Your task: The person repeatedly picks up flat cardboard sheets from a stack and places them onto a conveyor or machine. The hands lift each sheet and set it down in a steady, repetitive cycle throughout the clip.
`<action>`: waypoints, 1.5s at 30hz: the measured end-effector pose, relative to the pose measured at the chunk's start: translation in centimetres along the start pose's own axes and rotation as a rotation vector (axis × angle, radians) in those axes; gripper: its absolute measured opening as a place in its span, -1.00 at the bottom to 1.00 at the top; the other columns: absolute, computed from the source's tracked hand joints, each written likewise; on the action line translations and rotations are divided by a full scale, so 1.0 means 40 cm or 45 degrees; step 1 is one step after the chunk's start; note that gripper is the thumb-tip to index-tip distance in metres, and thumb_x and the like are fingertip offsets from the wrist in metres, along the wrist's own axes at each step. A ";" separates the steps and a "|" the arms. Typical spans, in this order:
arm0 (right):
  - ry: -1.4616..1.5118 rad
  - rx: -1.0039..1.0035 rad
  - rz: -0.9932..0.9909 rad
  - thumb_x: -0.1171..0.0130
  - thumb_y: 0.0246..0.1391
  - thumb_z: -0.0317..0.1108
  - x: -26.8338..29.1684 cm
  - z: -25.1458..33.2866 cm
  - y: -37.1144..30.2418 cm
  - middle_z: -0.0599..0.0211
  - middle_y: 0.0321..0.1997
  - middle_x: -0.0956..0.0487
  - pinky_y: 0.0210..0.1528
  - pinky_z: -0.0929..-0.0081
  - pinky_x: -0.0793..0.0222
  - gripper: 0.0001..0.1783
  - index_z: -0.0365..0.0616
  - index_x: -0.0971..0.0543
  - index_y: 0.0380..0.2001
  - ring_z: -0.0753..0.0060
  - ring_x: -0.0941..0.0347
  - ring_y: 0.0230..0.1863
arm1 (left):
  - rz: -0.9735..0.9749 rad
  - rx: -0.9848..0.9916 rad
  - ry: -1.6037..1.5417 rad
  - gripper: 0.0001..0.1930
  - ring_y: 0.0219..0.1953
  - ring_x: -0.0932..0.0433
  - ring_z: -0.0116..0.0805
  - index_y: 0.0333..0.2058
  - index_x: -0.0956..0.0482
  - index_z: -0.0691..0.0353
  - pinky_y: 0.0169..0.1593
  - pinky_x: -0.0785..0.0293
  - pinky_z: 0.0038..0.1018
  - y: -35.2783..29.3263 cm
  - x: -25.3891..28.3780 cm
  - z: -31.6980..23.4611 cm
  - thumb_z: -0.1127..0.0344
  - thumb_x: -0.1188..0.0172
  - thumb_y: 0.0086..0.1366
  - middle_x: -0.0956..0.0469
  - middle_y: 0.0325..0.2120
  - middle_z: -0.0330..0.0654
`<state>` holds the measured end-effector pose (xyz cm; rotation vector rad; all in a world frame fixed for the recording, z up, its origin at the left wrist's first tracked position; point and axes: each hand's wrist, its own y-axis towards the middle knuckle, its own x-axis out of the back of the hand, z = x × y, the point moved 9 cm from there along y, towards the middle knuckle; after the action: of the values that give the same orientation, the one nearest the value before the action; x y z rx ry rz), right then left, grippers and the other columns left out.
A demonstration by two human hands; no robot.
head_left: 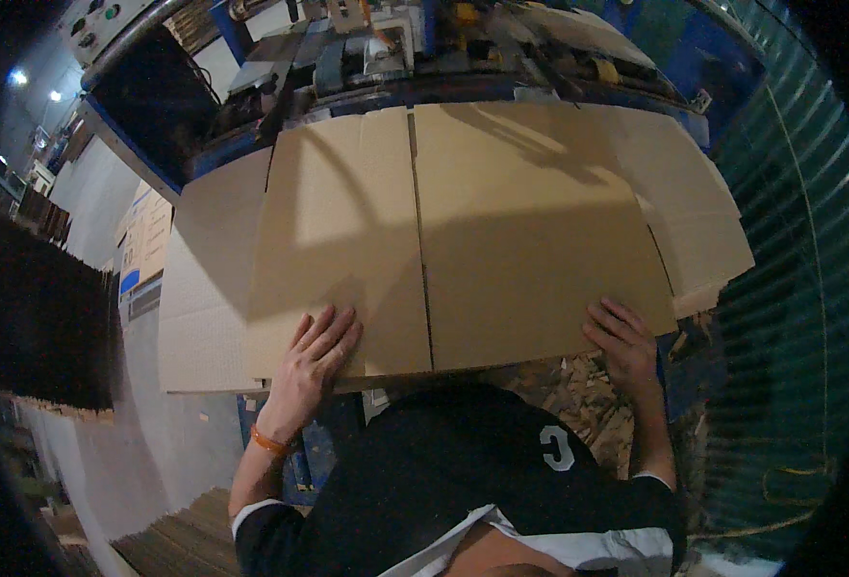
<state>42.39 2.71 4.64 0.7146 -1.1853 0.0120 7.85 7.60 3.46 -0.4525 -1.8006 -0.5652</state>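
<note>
A wide brown cardboard sheet point(530, 260) lies flat in front of me, with a dark slit running from its far edge to its near edge. On its near left part rests my left hand point(320, 351), fingers stretched out and palm down, an orange band at the wrist. Near the right front corner my right hand point(623, 344) lies with its fingers extended over the board. More cardboard panels, one on the left point(208, 269) and one on the right point(698, 212), spread out beyond the slots at its sides. The far edge meets the machine.
A blue machine point(424, 82) with rollers and belts stands along the far side. Cardboard scraps point(578, 413) lie heaped below on the right. A green corrugated wall point(780, 288) closes the right side. Dark stacked cardboard point(49, 317) stands at left on the grey floor point(145, 433).
</note>
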 end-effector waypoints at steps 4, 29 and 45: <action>-0.009 0.058 0.263 -0.18 -0.19 -0.40 -0.043 -0.033 0.028 0.30 0.16 -0.36 0.23 0.13 -0.11 -0.55 0.05 -0.53 -0.10 0.15 -0.19 0.23 | 0.006 -0.019 0.040 -0.50 0.24 -0.14 -0.12 0.13 -0.30 0.09 0.28 0.04 -0.14 0.009 -0.010 0.039 0.34 0.12 0.15 -0.23 0.18 -0.19; -0.398 -0.045 0.252 0.04 0.01 0.17 -0.281 -0.412 0.505 0.28 0.20 -0.28 0.03 0.12 -0.23 -0.42 0.24 -0.39 0.09 0.07 -0.25 0.09 | -0.468 0.057 0.479 -0.42 0.16 -0.21 -0.10 0.18 -0.18 0.08 0.22 -0.14 -0.28 0.496 0.016 0.391 0.51 0.04 0.13 -0.23 0.14 -0.13; -0.089 -1.357 -1.189 -0.15 -0.06 0.00 0.210 -0.826 -0.237 -0.02 0.01 -0.41 0.12 0.25 -0.16 -0.39 -0.22 -0.41 -0.03 -0.04 -0.25 0.11 | -0.892 1.181 -0.103 -0.45 0.12 -0.24 -0.06 0.15 -0.19 0.26 0.16 -0.16 -0.31 -0.373 0.091 0.647 0.20 -0.07 0.23 -0.23 0.08 0.07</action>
<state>76.93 9.30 0.84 0.2370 -0.6627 -1.3294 -21.64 10.72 -1.69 0.8190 -2.0543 -0.1115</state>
